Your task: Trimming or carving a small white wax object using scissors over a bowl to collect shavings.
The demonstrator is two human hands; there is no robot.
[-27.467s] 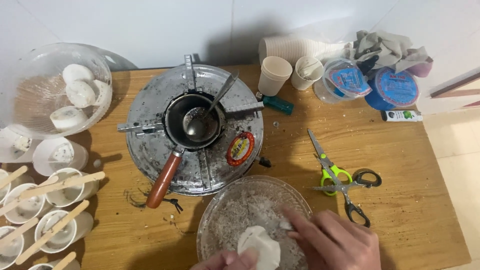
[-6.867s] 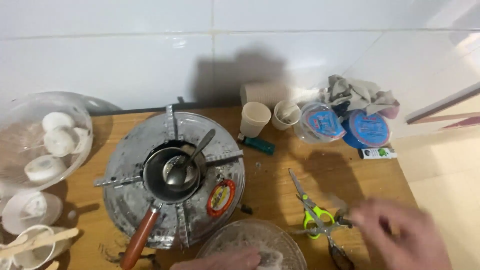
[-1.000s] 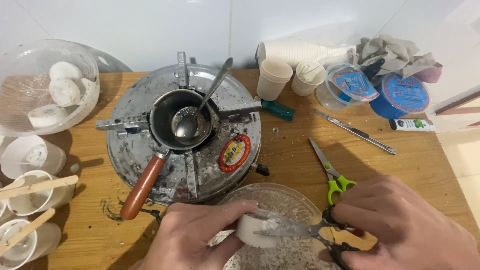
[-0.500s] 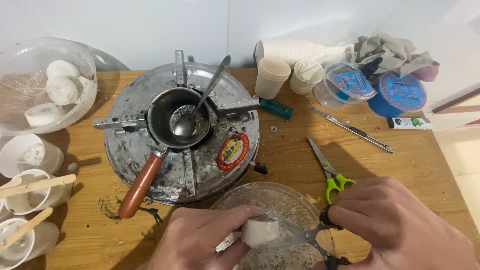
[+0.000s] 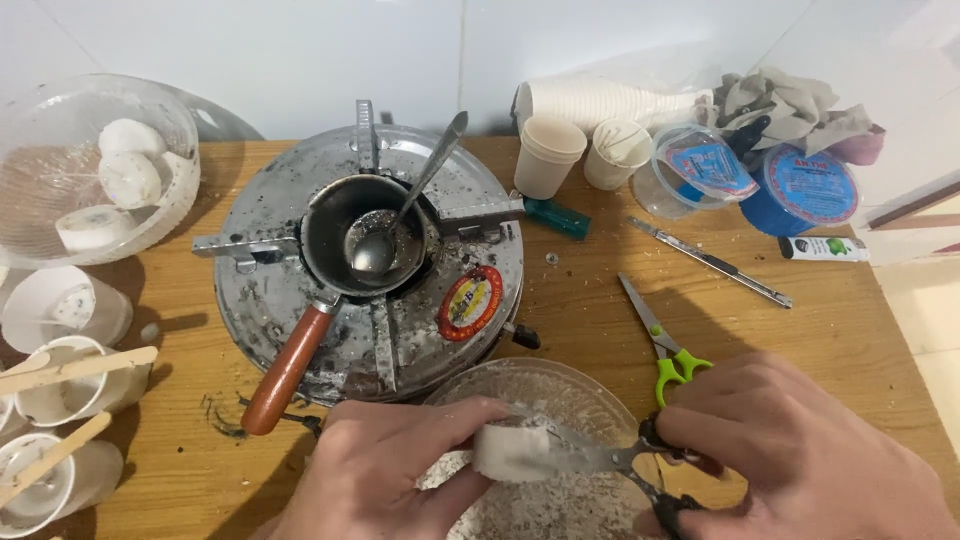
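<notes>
My left hand (image 5: 385, 470) pinches a small white wax block (image 5: 512, 452) over a glass bowl (image 5: 560, 385) full of white shavings at the near table edge. Black-handled scissors (image 5: 640, 462) are gripped in my right hand (image 5: 800, 460), their blade lying against the block's right side. Just behind my right hand, green-handled scissors (image 5: 665, 345) lie flat on the wooden table (image 5: 600, 300).
A round metal stove (image 5: 370, 260) carries a small pot with a spoon (image 5: 400, 215) and a brown handle. At left are a glass bowl of white pieces (image 5: 95, 170) and white cups with wooden sticks (image 5: 70, 380). Paper cups (image 5: 548, 155), lidded tubs (image 5: 760, 175), a utility knife (image 5: 710, 262) and a cloth sit behind.
Within the last second my hands drew slightly toward me, keeping block and scissors together over the bowl. Much earlier, the right hand had no scissors and the knife was not on the table.
</notes>
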